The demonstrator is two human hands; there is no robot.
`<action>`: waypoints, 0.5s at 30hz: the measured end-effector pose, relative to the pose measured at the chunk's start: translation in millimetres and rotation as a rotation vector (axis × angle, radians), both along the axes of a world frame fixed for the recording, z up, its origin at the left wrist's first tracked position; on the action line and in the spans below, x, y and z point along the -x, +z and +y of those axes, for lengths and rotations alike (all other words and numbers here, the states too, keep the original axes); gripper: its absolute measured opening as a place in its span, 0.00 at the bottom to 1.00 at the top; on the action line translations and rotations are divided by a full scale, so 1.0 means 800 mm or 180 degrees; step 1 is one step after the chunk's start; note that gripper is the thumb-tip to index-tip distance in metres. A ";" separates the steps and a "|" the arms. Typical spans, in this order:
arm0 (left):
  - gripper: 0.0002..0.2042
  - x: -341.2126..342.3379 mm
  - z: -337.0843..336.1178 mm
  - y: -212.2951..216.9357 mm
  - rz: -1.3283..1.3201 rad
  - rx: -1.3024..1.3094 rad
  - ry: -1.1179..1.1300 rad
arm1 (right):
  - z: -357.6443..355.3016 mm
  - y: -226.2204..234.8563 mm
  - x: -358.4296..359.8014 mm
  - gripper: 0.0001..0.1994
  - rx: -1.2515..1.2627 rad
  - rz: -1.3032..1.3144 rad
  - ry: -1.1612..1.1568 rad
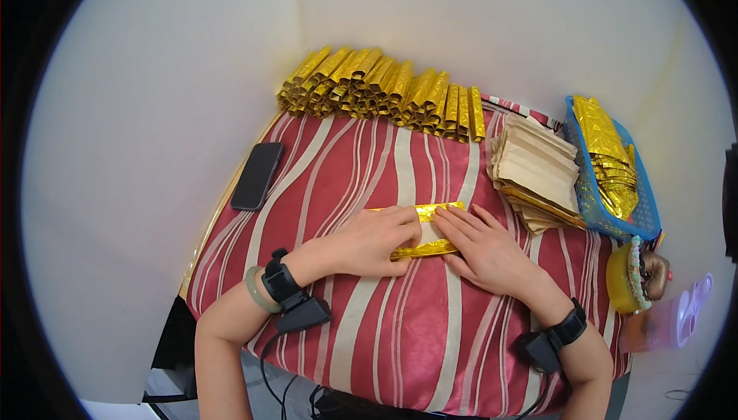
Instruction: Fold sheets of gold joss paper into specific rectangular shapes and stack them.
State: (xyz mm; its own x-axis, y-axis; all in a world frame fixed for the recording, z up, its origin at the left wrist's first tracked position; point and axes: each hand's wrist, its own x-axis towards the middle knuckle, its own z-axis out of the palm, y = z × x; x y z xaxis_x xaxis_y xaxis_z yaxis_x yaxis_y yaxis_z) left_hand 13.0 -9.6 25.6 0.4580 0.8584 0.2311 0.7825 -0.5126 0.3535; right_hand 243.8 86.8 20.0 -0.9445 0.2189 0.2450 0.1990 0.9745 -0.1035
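Observation:
A sheet of gold foil paper [427,249] lies on the striped cloth in front of me. Its long edges are folded inward, and a pale strip shows between the gold borders. My left hand [378,240] covers the sheet's left end, with fingers bent and the thumb at the near edge, gripping it. Flat across the right end rests my right hand [483,249], fingers stretched out and pressing on the paper. What lies beneath both palms is hidden.
Rolled gold paper tubes [369,86] are piled at the back. A black phone [257,176] lies left. Stacked paper sheets [538,160], a blue basket [647,203] of folded gold paper [600,132], a yellow container [624,278] and a lilac-lidded cup [653,328] stand right. The cloth [369,320] is red-and-cream.

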 end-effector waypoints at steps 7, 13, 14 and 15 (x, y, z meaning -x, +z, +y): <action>0.27 -0.019 -0.003 0.019 0.0579 -0.0060 0.0260 | 0.007 -0.005 -0.013 0.22 -0.0360 0.0290 0.0039; 0.24 -0.052 0.007 0.006 0.0587 -0.0392 -0.0259 | 0.003 0.014 -0.067 0.22 -0.0113 0.0051 -0.0127; 0.23 -0.061 0.009 0.003 0.0564 -0.0384 -0.0331 | 0.000 0.014 -0.078 0.23 -0.0136 -0.0011 -0.0216; 0.23 -0.070 0.012 0.000 0.0556 -0.0386 -0.0340 | -0.002 0.014 -0.088 0.24 -0.0158 -0.0073 -0.0306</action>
